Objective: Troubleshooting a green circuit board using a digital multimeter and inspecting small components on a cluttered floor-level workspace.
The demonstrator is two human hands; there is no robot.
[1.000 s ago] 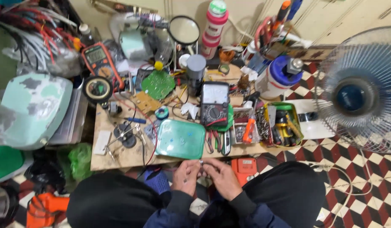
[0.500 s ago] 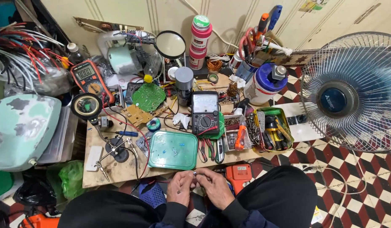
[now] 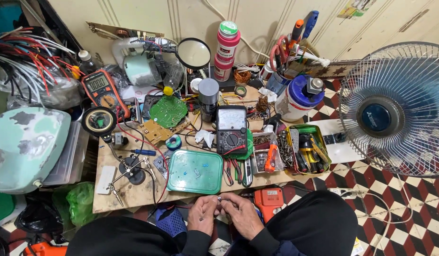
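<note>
A low wooden workbench (image 3: 134, 192) crowded with electronics gear is seen from above, set against a pale panelled wall, with a checkered tile floor and a standing fan (image 3: 394, 106) to the right. Compared with a second ago, the view has been drawn back and up: more of the wall and the fan is now taken in, and the bench sits higher in the picture. The hands themselves are kept where they were, just below the bench edge, over the lap. The left hand (image 3: 204, 214) and right hand (image 3: 241, 215) are brought together, fingertips closed on a small component (image 3: 220, 199) pinched between them; its kind cannot be told. It is held just in front of the green tray (image 3: 195, 171), beside an orange tool (image 3: 269, 201). The work appears unchanged, fine handling being continued.
</note>
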